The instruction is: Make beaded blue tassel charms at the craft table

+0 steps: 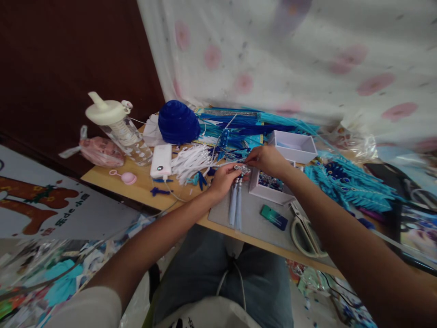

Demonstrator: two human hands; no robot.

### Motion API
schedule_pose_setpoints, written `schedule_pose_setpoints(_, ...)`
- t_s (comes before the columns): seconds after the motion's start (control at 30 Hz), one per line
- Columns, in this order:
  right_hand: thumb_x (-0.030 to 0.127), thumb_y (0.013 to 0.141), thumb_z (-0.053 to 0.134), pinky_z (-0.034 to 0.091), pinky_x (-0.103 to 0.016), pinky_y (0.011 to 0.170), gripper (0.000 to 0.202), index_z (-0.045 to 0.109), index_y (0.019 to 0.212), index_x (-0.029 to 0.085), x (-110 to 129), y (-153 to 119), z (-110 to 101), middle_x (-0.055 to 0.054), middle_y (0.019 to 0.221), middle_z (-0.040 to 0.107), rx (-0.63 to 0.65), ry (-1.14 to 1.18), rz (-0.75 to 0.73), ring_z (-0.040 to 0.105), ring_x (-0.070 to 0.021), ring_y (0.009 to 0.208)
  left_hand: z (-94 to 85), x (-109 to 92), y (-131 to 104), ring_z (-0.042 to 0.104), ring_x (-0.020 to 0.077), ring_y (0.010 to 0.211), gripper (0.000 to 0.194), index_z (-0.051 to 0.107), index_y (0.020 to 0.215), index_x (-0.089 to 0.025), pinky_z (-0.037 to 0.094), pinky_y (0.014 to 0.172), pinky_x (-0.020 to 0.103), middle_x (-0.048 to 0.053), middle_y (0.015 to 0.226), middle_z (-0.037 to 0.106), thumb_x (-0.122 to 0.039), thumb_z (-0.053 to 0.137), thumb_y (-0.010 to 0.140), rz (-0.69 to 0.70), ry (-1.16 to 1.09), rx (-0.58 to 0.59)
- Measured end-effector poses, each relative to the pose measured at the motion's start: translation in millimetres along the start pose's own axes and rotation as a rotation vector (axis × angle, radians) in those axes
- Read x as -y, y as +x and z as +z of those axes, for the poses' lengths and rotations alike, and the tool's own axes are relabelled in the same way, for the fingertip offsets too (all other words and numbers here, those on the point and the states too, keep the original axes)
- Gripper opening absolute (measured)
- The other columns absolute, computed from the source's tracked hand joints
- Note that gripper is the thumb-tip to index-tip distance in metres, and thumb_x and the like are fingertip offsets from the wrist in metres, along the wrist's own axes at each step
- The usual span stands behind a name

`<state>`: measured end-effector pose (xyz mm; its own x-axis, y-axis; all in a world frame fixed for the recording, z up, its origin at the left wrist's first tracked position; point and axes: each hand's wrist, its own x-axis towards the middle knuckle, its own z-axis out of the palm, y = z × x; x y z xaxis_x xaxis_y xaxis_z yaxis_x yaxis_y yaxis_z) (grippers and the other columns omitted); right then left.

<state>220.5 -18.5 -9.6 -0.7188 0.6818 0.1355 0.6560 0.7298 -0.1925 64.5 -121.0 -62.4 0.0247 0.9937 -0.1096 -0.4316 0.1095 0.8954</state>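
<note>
On the table (143, 193), a bottle (124, 136) stands at the left end, with the power bank (161, 160) to its right and the yarn-like ball (178, 122) behind that. Long stems (235, 120) lie at the back, before the curtain (273, 54). Mid-table, the left hand (223, 180) has the ornament (241, 169) over the mat (252, 225), just left of a box of beads (269, 193); the right hand (266, 160) is behind. Before that box lie a card (274, 217) and, further right, scissors (302, 232). Feathery pieces (368, 182), apparently overlapping, lie farther right.
</note>
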Motion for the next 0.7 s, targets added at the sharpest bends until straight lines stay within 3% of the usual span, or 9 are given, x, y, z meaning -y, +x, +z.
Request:
schedule_pose_setpoints(0.37,0.014,0.080,0.067,0.050,-0.030,0.075,0.017,0.083,0.087,0.019,2,0,-1,-0.006,0.090,0.079,-0.017,-0.013,0.015,0.072,-0.0225,0.081,-2.0,7,4,0.074,0.0216,0.085,0.016,0.073,0.097,-0.013,0.057,0.089,0.039,0.007,0.090,0.077,-0.011,0.065,0.083,0.022,-0.014,0.017)
schedule_pose_setpoints(0.7,0.018,0.081,0.066,0.050,-0.029,0.074,0.018,0.083,0.088,0.018,2,0,-2,-0.007,0.088,0.079,-0.026,-0.027,0.028,0.072,-0.0225,0.082,-4.3,12,6,0.076,0.0222,0.085,0.020,0.071,0.105,-0.013,0.058,0.091,0.041,0.008,0.094,0.079,-0.012,0.065,0.086,0.049,0.028,0.039)
